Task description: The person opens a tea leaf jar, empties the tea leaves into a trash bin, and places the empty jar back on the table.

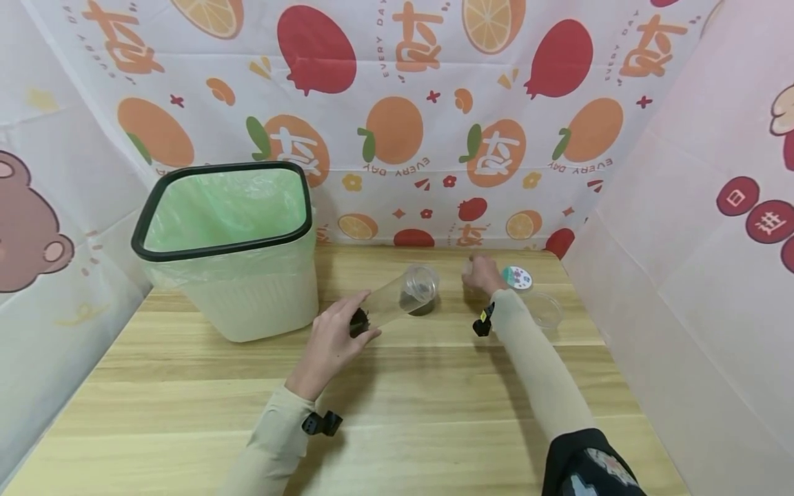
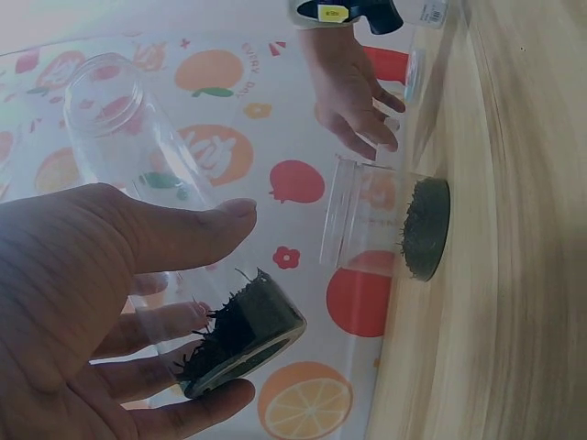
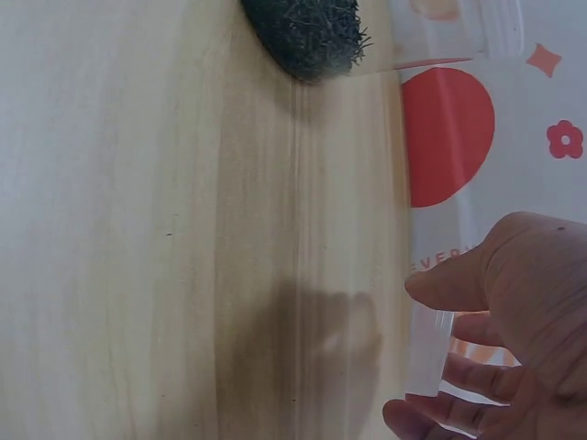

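My left hand [image 1: 331,344] grips a tilted clear plastic jar [image 2: 115,119] near its base, thumb on one side and fingers on the other. Dark, needle-like shreds [image 2: 229,335] lie in its bottom. A second clear jar [image 2: 362,220] stands upright on the table, dark shreds [image 2: 426,229] at its bottom too; the held jar overlaps it in the head view. Farther right, my right hand [image 1: 482,274] pinches a thin clear plastic piece [image 3: 429,353], seen edge-on like a lid, between thumb and fingers close over the table's back part.
A printed round lid [image 1: 517,277] and a clear round lid [image 1: 547,311] lie beside my right wrist. To the left stands a bin [image 1: 267,296] with a black rim and green liner. Fruit-patterned cloth [image 1: 397,131] hangs behind the wooden table [image 1: 422,413].
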Motion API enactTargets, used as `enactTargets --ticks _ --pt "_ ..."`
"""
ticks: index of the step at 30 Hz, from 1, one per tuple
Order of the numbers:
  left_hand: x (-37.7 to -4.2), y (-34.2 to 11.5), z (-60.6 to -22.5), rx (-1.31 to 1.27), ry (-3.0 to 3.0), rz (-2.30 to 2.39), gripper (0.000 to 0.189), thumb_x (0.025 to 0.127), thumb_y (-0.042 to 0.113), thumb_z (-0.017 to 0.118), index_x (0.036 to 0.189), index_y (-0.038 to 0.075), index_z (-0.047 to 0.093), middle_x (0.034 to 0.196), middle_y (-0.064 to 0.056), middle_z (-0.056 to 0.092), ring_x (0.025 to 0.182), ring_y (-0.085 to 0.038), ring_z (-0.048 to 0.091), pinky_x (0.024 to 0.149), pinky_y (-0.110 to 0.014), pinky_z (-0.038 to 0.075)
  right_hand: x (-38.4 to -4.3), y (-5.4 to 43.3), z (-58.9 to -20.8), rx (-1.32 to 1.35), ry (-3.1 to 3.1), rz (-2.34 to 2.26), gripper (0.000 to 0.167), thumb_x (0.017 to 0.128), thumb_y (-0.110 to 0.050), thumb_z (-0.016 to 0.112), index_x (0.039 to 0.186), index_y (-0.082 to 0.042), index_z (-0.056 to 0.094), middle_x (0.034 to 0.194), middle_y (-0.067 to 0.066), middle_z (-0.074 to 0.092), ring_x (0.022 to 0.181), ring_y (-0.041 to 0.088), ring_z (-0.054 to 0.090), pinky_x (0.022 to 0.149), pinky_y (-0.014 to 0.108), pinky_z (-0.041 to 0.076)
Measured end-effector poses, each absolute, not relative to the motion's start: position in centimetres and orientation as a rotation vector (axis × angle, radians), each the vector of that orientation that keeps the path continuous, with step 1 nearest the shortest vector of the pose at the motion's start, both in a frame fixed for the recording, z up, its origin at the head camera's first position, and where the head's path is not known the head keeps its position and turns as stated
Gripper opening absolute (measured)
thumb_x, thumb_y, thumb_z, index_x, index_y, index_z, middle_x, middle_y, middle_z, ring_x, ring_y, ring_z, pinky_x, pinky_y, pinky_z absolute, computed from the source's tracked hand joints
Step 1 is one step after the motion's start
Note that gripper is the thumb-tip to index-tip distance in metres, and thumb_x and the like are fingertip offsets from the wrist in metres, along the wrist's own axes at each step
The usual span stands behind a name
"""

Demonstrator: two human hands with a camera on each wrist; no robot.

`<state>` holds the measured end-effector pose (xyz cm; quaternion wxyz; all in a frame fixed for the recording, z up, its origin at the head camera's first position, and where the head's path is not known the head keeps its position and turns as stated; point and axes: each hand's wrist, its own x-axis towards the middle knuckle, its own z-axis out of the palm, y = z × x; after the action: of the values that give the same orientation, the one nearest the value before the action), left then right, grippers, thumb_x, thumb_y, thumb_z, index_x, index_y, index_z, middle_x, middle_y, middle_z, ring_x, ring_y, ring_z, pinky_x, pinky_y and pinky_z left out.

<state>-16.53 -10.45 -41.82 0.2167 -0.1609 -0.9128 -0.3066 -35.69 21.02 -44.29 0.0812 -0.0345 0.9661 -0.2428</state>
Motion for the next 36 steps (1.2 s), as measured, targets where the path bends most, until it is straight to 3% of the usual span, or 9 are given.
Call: enactTargets --ticks 11,24,36 --pt "-16.5 -10.4 -41.8 -0.434 -2.535 -0.853 0.072 0.074 0.022 0.092 0.137 0.007 0.061 0.129 -0.017 0.070 0.115 -0.037 0.069 0.086 -0.062 0.056 -36.1 21.3 -45.5 -0.058 2.891 -0.736 0.059 0.096 -0.016 0.062 0.149 0.004 0.041 0.148 0.029 0.043 0.138 0.046 0.042 0.115 0.059 0.040" --pt "-16.6 -10.6 -41.6 -0.435 -2.521 -0.845 0.072 0.073 0.021 0.092 0.137 0.007 0.061 0.127 -0.018 0.071 0.113 -0.037 0.070 0.086 -0.060 0.057 -36.0 21.8 -46.6 -0.100 2.888 -0.751 0.058 0.092 -0.012 0.060 0.146 0.005 0.044 0.144 0.030 0.047 0.125 0.044 0.051 0.104 0.055 0.048" --pt "-16.8 -10.7 -41.4 -0.436 -2.497 -0.845 0.073 0.073 0.021 0.092 0.137 0.006 0.061 0.128 -0.018 0.071 0.114 -0.038 0.069 0.088 -0.061 0.057 -36.4 21.9 -45.9 -0.035 2.838 -0.818 0.067 0.087 -0.012 0.060 0.151 -0.002 0.041 0.152 0.027 0.043 0.131 0.043 0.046 0.110 0.058 0.043"
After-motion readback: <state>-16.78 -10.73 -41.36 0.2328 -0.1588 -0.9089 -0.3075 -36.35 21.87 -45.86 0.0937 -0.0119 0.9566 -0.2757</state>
